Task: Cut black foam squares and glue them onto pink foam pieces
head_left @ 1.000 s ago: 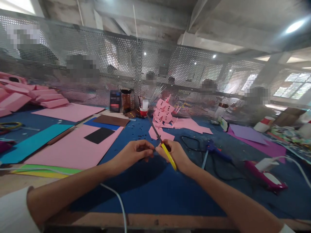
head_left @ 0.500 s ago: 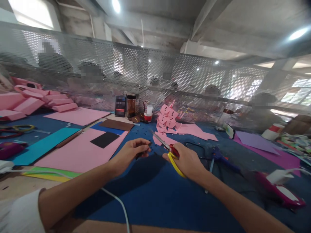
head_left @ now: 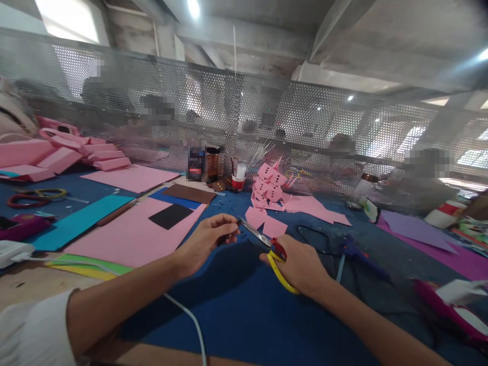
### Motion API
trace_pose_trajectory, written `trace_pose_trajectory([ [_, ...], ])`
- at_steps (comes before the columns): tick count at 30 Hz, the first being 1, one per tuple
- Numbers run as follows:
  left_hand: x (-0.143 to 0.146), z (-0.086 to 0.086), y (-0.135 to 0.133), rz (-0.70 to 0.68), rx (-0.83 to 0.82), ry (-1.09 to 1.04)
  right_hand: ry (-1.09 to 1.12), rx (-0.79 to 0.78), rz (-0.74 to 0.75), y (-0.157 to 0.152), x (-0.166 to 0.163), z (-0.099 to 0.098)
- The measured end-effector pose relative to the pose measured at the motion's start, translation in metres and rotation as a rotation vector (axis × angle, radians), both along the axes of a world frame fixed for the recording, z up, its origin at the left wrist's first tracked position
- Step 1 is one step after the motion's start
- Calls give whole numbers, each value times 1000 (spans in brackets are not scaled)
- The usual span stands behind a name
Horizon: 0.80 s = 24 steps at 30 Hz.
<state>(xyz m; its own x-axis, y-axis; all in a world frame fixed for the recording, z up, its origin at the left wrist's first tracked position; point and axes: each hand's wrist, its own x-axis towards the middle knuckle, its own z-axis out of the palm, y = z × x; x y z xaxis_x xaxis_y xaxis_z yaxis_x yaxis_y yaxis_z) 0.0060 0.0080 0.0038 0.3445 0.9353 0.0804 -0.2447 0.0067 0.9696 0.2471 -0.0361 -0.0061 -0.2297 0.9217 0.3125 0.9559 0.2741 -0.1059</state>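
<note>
My right hand [head_left: 301, 264] grips yellow-handled scissors [head_left: 271, 250] with a red pivot; the blades point up and left toward my left hand. My left hand [head_left: 208, 239] is pinched shut on a small dark piece [head_left: 225, 237] at the blade tips. Both hands hover over the blue mat [head_left: 244, 310]. Just beyond them lie pink paper cut-outs [head_left: 270, 226] and a pile of pink dotted pieces [head_left: 269, 188].
A large pink sheet [head_left: 129, 236] with a black square [head_left: 170, 216] lies to the left beside teal and green sheets. Glue guns [head_left: 356, 250] with cords lie to the right. Jars [head_left: 212, 163] and a cup stand by the perforated metal screen [head_left: 305, 127]. A white cable [head_left: 186, 320] crosses the front.
The scissors have swung from pointing upward to lying lower, tips toward my left hand. My right hand has moved right and nearer me. The view has shifted right and down a little.
</note>
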Motion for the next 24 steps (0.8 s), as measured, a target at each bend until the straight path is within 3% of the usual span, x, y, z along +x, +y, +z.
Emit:
trace_pose_trajectory([
  [7,-2,-1,2,48,-11,-44,39,-27,-35,-2,-2,1],
  [24,3,-6,0,3,17,53,18,-39,-20,-4,-7,-4],
])
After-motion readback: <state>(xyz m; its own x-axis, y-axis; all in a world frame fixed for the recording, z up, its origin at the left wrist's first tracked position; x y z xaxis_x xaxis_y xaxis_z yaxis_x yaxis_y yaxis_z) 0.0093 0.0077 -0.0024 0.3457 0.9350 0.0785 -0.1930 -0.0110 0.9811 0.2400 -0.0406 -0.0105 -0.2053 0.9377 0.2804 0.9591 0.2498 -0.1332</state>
